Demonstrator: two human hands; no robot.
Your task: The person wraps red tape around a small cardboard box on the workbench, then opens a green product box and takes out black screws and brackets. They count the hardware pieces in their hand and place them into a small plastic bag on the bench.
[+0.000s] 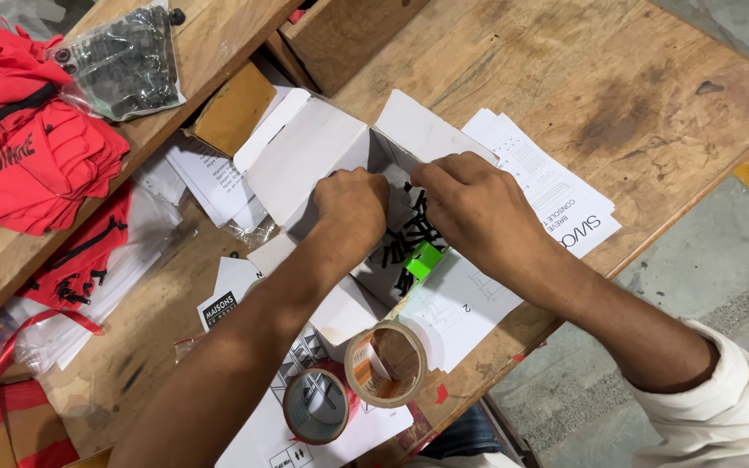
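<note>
I saw both hands at the small white cardboard box [322, 160] that lay open with its flaps spread near the middle of the worn wooden table [565, 78]. The left hand [350, 208] sat curled over the box's open mouth, its fingers folded down inside, so I could not tell whether they pinched anything. The right hand [478, 212] came in from the opposite side, its fingers [433, 178] pressed together on the box's inner edge, just beside the left hand. Inside the box, below the two hands, lay a clear bag of black screws [409, 234] and a small bright green plastic piece [424, 260]. Printed white paper sheets [556, 195] lay under and around the box. On the near side of the box, two rolls of tape rested on the sheets, a brown roll of packing tape [386, 364] touching a red-edged roll of tape [316, 406]. Well to the far left of the box, a pile of red fabric [36, 156] and a clear plastic bag of black parts [123, 61] lay on a raised wooden plank [210, 35].
</note>
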